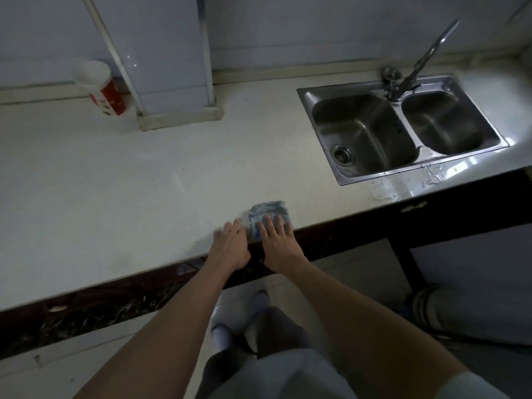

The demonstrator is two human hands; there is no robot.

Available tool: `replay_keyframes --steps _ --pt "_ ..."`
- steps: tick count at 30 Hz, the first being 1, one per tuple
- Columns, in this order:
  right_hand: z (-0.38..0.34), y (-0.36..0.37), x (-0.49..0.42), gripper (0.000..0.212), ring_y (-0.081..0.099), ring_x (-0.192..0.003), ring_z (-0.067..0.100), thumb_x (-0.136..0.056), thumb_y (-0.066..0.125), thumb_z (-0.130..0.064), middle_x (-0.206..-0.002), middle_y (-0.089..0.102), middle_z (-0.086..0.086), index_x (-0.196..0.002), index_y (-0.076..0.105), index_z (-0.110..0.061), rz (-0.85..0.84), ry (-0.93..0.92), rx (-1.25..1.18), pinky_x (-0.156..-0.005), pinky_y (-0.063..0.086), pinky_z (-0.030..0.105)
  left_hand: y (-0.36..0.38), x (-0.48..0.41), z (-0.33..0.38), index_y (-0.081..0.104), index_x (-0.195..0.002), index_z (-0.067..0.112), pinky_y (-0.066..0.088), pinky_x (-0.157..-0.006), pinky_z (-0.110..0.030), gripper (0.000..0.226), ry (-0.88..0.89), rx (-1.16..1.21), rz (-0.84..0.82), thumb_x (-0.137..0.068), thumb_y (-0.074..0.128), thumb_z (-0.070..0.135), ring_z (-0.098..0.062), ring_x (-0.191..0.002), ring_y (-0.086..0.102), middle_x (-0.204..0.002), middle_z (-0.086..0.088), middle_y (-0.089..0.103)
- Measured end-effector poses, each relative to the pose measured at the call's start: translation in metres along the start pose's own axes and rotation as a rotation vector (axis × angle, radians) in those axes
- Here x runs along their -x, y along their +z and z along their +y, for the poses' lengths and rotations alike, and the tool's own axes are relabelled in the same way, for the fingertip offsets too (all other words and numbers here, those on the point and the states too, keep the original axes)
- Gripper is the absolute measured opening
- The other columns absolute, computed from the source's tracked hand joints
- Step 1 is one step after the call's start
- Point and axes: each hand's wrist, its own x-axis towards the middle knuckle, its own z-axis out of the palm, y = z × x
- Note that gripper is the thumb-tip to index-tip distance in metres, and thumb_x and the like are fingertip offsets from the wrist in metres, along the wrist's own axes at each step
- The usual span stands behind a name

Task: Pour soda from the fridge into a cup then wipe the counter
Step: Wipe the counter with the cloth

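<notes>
A blue-grey cloth point(266, 213) lies flat on the pale counter point(144, 182) close to its front edge. My right hand point(276, 240) presses on the cloth with its fingers spread over the near part. My left hand point(230, 243) rests flat beside it, fingertips touching the cloth's left edge. A red and white paper cup point(100, 87) stands at the back left of the counter, far from both hands. No soda container is in view.
A steel double sink point(403, 131) with a tap point(417, 61) is set into the counter at the right. Water drops point(403, 188) lie on the counter in front of the sink. A white column point(172, 67) stands at the back beside the cup.
</notes>
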Motion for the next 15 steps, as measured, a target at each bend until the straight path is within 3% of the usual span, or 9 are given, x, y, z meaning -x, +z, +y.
replay_keyframes --steps 7,10,12,15 --pt "0.038 0.006 0.012 0.084 -0.014 -0.146 0.043 -0.092 0.05 -0.023 -0.162 -0.01 0.017 -0.155 -0.005 -0.009 0.02 0.116 -0.066 -0.119 -0.003 0.057 0.011 -0.01 0.017 0.025 -0.149 0.005 0.024 -0.118 -0.041 0.062 0.063 -0.015 -0.033 -0.093 0.048 0.017 -0.027 -0.147 0.012 -0.162 -0.012 0.006" --pt "0.065 0.006 0.012 0.084 -0.014 -0.146 0.043 -0.092 0.049 -0.025 -0.162 -0.01 0.018 -0.154 -0.006 -0.008 0.057 0.156 -0.075 -0.119 -0.003 0.056 0.002 -0.017 0.022 0.047 -0.133 0.004 0.038 -0.107 -0.038 0.042 0.069 0.004 0.06 -0.091 0.047 0.012 -0.027 -0.136 0.031 -0.152 -0.012 0.03" --pt "0.086 0.005 0.011 0.086 -0.015 -0.146 0.042 -0.09 0.049 -0.02 -0.162 -0.011 0.018 -0.154 -0.007 -0.01 0.057 0.175 -0.081 -0.12 -0.003 0.055 -0.013 -0.026 0.031 0.061 -0.112 0.002 0.046 -0.092 -0.038 0.028 0.033 0.004 0.054 -0.089 0.045 0.006 -0.029 -0.12 0.049 -0.128 -0.014 0.053" --pt "0.114 0.001 0.003 0.089 -0.017 -0.146 0.041 -0.084 0.046 -0.017 -0.162 -0.012 0.017 -0.155 -0.007 -0.011 0.054 0.206 -0.106 -0.12 -0.003 0.054 -0.04 -0.046 0.047 0.066 -0.102 0.0 0.05 -0.082 -0.037 0.024 0.023 -0.079 0.014 -0.089 0.046 0.006 -0.033 -0.104 0.062 -0.112 -0.018 0.065"
